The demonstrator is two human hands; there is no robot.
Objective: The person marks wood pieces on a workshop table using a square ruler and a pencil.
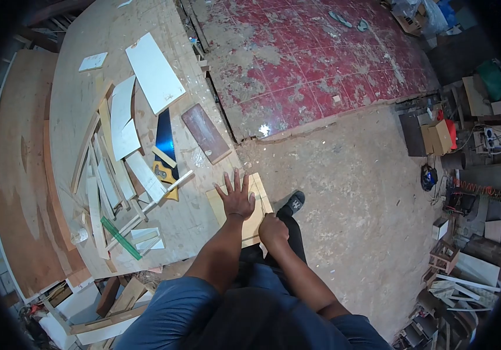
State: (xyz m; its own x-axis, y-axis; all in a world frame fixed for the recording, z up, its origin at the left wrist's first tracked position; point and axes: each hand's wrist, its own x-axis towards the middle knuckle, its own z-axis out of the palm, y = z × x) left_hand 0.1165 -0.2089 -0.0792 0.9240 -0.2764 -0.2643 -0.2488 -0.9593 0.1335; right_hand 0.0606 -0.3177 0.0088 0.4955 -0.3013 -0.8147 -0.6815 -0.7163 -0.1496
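Note:
Near the front edge of the wooden table, a light square board lies under my left hand, which presses on it with the fingers spread. At the board's right edge my right hand is closed in a fist. What it grips is hidden; a thin strip shows just above and below the fist. A handsaw with a yellow handle lies on the table to the left, beside a reddish-brown board.
White panels, several wood strips and a green piece lie on the table's left. A foot in a dark slipper rests on the floor. Cardboard boxes and wood scraps line the right side.

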